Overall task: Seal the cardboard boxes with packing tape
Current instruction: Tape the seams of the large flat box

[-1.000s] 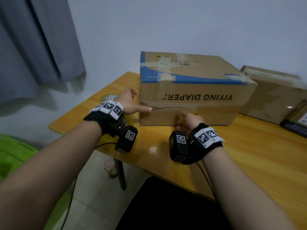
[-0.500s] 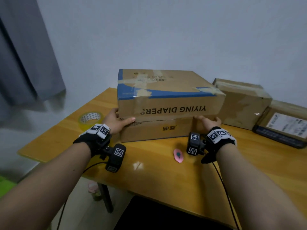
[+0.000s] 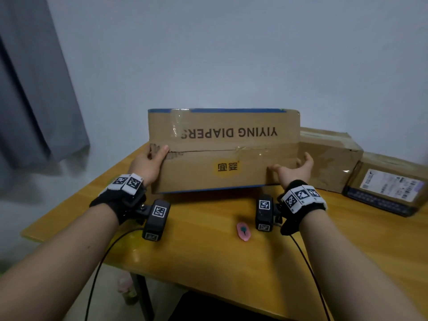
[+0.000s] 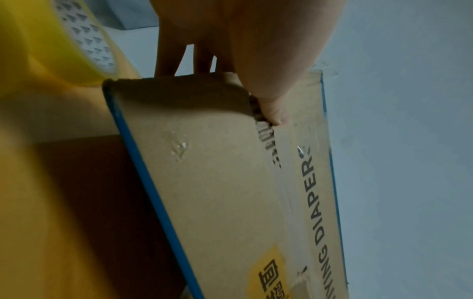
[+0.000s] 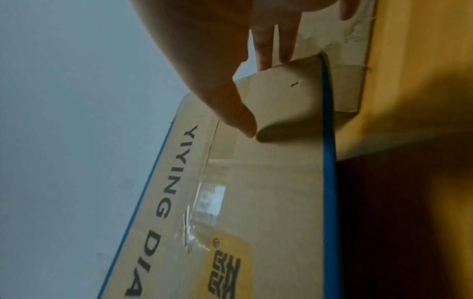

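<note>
A brown diaper box with blue edges stands tipped up on its long edge on the table, its flap face toward me. A centre seam runs across that face with old clear tape on its right part. My left hand grips the box's left end, thumb pressed on the torn seam and fingers behind. At the right end my right hand is flat against the box, fingers straight, thumb just over the face. A yellow tape roll lies to the left of the box.
A pink cutter lies on the wooden table in front of the box. Right of it stand a taped brown box and a flat box with a shipping label. A grey curtain hangs at the left.
The diaper box has been tipped up from lying flat, so its seamed flap face now faces me. Both hands moved out to its two ends.
</note>
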